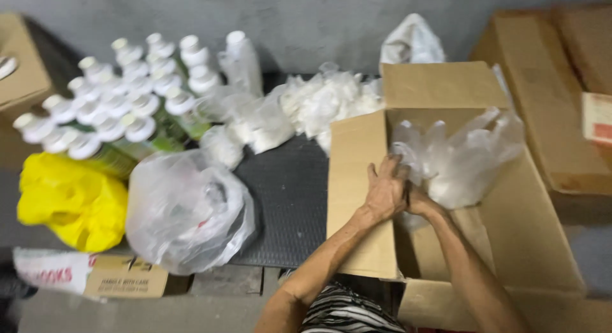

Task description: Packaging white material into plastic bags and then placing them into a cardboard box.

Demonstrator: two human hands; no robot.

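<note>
Cardboard fills the near right of the view: an open brown box (357, 199) stands with its flaps up, and both bare forearms reach into it from the bottom edge, above a patch of black-and-white striped cloth (347, 314). The left hand (386, 193) lies over the box's left wall with its back to the camera, fingers (382, 170) bent and spread against a clear plastic bag (465, 158) that sits inside the box; whether they actually pinch the film I cannot tell. The right hand (419, 202) is just beside the left, at the wrist of it, and is mostly hidden under the left hand and the plastic, so how far its fingers are open cannot be told. The clear bag is puffed up, crumpled, and rises above the box rim toward the right. To the left of the box, on a dark ribbed mat (287, 193), a filled translucent bag (188, 212) rests near the front edge, and a bright yellow bag (70, 202) lies just beside it further left. A flat carton with printing (95, 275) lies below them on the floor. Further back, small clear packets of white material (319, 103) are heaped in the middle of the mat, touching the box's far flap. Behind the yellow bag stands a tight cluster of bottles with white caps (121, 97), some with green labels. A white bag (411, 43) leans on the grey wall (306, 21), and more brown cartons (548, 84) stand at the far right.
</note>
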